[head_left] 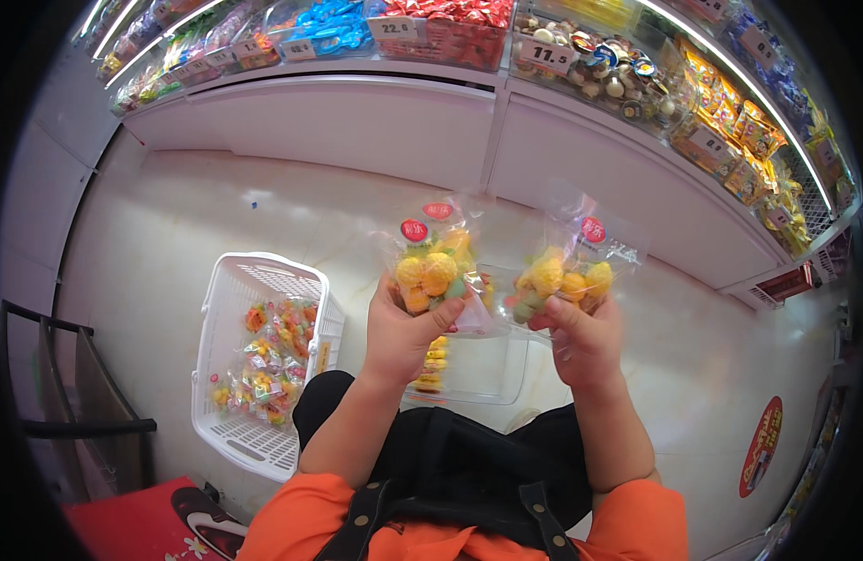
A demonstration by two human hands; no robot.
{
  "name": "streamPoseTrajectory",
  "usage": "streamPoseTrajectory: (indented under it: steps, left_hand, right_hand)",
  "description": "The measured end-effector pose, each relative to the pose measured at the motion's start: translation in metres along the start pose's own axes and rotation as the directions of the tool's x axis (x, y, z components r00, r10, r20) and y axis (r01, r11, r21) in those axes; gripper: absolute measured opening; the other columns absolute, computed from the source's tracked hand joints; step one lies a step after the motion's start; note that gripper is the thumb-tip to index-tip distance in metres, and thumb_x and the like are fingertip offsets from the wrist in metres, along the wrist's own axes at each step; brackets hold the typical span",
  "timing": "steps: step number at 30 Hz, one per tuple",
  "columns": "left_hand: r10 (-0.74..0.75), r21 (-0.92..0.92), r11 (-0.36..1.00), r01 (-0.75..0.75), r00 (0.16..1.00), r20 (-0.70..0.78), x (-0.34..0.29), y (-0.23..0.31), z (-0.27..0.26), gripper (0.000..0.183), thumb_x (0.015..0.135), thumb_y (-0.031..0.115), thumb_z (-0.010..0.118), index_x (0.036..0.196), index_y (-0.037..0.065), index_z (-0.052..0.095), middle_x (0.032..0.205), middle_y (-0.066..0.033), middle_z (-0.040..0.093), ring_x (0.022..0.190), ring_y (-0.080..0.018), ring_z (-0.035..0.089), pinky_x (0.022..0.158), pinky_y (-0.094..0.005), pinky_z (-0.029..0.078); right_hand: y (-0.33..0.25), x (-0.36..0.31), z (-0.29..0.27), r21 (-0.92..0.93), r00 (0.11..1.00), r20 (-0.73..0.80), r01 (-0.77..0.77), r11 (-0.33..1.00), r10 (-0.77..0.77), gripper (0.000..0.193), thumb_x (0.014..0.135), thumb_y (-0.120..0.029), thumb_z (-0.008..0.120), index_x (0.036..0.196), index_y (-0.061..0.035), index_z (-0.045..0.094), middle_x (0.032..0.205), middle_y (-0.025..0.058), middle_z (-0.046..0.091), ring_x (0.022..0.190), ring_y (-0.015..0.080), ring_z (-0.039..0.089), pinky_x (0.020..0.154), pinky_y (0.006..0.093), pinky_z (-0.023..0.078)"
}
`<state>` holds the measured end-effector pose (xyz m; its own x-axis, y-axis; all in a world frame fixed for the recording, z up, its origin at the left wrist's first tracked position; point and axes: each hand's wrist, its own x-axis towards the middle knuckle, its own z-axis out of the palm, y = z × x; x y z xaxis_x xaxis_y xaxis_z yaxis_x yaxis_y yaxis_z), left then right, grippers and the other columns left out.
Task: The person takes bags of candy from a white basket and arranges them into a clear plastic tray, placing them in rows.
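My left hand point(405, 329) is closed on a clear plastic bag of yellow candies point(433, 269) with some green at the bottom and red oval labels at the top. A similar clear bag of yellow candies point(564, 275) is pinched in my right hand point(585, 338), green pieces showing near my thumb. Both bags are held up in front of me, side by side and a little apart. Below them, partly hidden by my left forearm and bags, a clear plastic bin point(506, 374) rests on the floor with yellow packs point(432, 363) at its left side.
To my left on the floor stands a white plastic basket point(330, 323) with several bagged candies point(274, 351) inside. Ahead, a white shelf unit point(338, 122) carries clear bins of sweets with price tags. A black rack point(76, 374) and a red mat point(123, 524) lie at lower left.
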<state>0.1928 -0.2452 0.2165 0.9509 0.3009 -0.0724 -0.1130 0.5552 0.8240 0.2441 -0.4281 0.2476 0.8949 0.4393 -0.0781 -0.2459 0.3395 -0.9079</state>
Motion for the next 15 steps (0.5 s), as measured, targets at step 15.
streamPoseTrajectory:
  steps: [15]
  left_hand:
    - [0.097,-0.033,0.995,-0.094,0.993,0.075,-0.001,-0.016,-0.006,0.061,0.078,0.015,0.068,0.125,0.0,0.032,0.107,-0.0102,0.055,0.092,-0.0168,0.057,0.074,-0.0286,0.049]
  right_hand:
    - [0.019,-0.004,0.016,-0.043,0.971,0.223,-0.081,0.996,0.088,0.049,0.077,-0.008,0.065,0.12,0.0023,0.045,0.104,0.0111,0.058,0.084,0.0195,0.061,0.071,0.0296,0.051]
